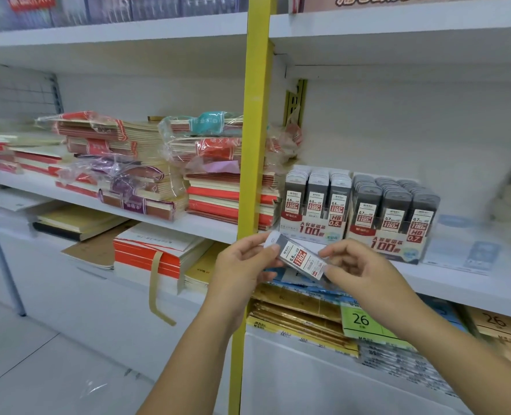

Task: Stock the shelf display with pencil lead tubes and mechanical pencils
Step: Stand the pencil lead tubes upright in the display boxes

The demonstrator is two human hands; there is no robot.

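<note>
Plastic, card and paper on smooth painted shelving.
The small clear-and-grey plastic lead tube [297, 259] looks glossy, with a white plastic cap and a matt red-and-white paper label. The printed cardboard display box marked 0.5 [309, 231] has a slight sheen. The white shelf board [458, 284] is smooth and matt, and the yellow upright post [255, 145] looks like smooth painted metal. The stacked red-edged paper notebooks [146, 136] lie in crinkled, shiny clear plastic wrap. The flat gold packs [296, 314] gleam like foil.
</note>
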